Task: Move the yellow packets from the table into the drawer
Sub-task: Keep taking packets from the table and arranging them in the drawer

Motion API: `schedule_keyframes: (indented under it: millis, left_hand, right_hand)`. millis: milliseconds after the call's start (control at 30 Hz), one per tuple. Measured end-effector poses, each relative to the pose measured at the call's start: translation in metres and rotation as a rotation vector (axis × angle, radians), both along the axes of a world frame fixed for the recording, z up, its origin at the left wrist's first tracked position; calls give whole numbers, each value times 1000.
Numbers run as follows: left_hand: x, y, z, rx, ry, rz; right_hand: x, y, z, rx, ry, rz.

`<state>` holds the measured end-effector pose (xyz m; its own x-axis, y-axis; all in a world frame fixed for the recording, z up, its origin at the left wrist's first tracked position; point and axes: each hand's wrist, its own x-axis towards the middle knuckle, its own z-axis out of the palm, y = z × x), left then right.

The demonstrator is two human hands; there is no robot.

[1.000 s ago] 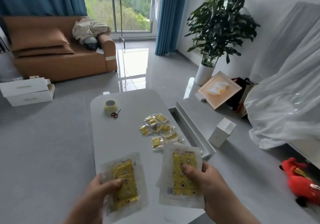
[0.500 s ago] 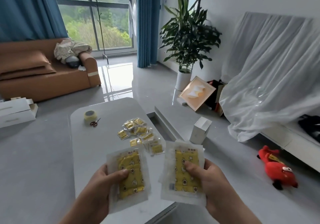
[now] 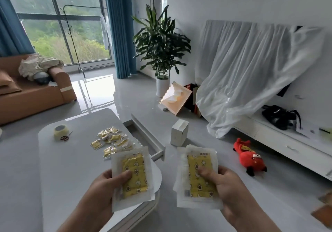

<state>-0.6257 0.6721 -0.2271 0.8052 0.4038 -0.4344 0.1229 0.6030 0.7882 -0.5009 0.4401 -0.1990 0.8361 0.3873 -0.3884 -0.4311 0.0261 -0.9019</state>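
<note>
My left hand (image 3: 106, 186) grips a large clear packet with a yellow printed insert (image 3: 133, 173), held above the near right corner of the grey table (image 3: 68, 169). My right hand (image 3: 222, 186) holds a small stack of similar yellow packets (image 3: 197, 176) out past the table's edge, over the floor. A pile of several small yellow packets (image 3: 112, 140) lies on the table beyond my left hand. The table's drawer (image 3: 149, 138) stands pulled open on the right side, between the pile and a white box.
A tape roll (image 3: 60, 132) and small scissors (image 3: 65, 137) lie at the table's far left. On the floor to the right are a white box (image 3: 179, 132), a red plush toy (image 3: 249, 157), a framed picture (image 3: 175, 98) and a potted plant (image 3: 161, 52). A brown sofa (image 3: 32, 91) stands far left.
The view has swung right and upward. My right hand with its packets has moved off the table's edge to the right; the left hand keeps its packet over the table corner.
</note>
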Motion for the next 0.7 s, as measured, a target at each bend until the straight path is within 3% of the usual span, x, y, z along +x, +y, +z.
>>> schedule_keyframes:
  millis: [300, 700]
  left_hand:
    - [73, -32, 3, 76, 4, -68]
    - [232, -4, -25, 53, 87, -41]
  right_hand:
    - [49, -39, -5, -27, 21, -69]
    - [218, -9, -18, -98, 36, -116]
